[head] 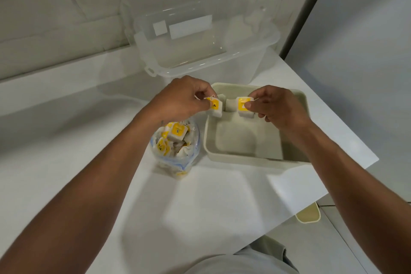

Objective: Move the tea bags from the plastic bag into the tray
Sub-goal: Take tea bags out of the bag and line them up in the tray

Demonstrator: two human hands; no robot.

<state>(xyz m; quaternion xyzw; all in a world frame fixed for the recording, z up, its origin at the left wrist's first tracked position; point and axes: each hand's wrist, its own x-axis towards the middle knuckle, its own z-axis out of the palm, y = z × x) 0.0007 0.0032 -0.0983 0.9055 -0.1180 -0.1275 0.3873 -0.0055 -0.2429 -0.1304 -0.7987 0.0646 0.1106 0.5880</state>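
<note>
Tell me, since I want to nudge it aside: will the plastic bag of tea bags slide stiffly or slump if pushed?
The plastic bag looks thin and crumpled, so it would probably buckle rather than slide. It stands open-topped, full of tea bags, so a high push might tip it and spill some.

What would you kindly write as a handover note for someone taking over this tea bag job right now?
Left hand: pinches the first tea bag above the tray's left edge.
Right hand: pinches the second tea bag above the tray's far end.
Tray: on the white table, right of the plastic bag; its visible floor is bare.
Plastic bag: open, with many tea bags inside.
Done: two bags lifted out, none clearly set down.
Left: release both into the tray, then empty the bag.
</note>
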